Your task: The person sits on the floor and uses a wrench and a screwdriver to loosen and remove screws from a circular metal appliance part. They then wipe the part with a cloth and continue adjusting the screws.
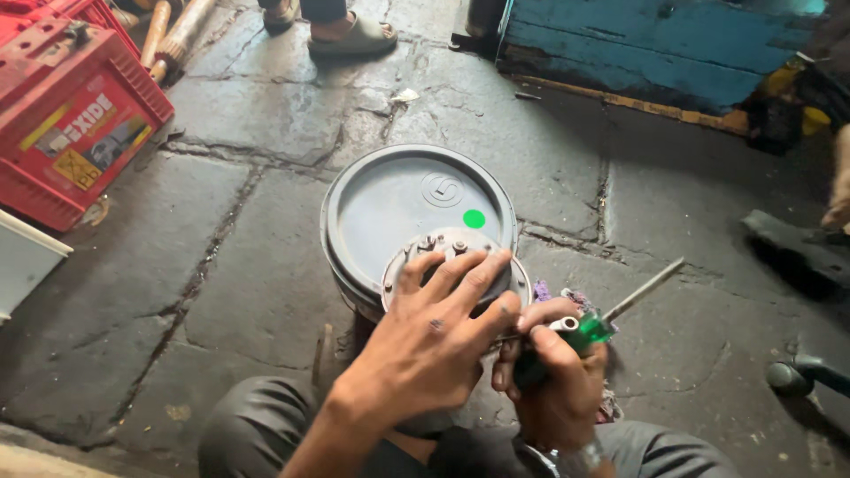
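A person crouched on a stone floor (pixel 221 257) presses the left hand (pixel 434 341), fingers spread flat and clasping nothing, on a round metal part (pixel 443 248) atop an upturned grey bucket (pixel 398 204). Just right of that grip, the right hand (pixel 553 381) is wrapped tight around a green-handled screwdriver (pixel 589 329), its shaft angling up and away. A likely hazard: the tool could slip off the part toward the bracing fingers, or the part could slide on the smooth bucket. Far left of both hands sits a red box-shaped battery (pixel 71 115) bearing a yellow-and-white label. A sandalled foot (pixel 350 35) stands beyond the bucket; a blue wooden plank (pixel 655 49) lies beyond on the right.
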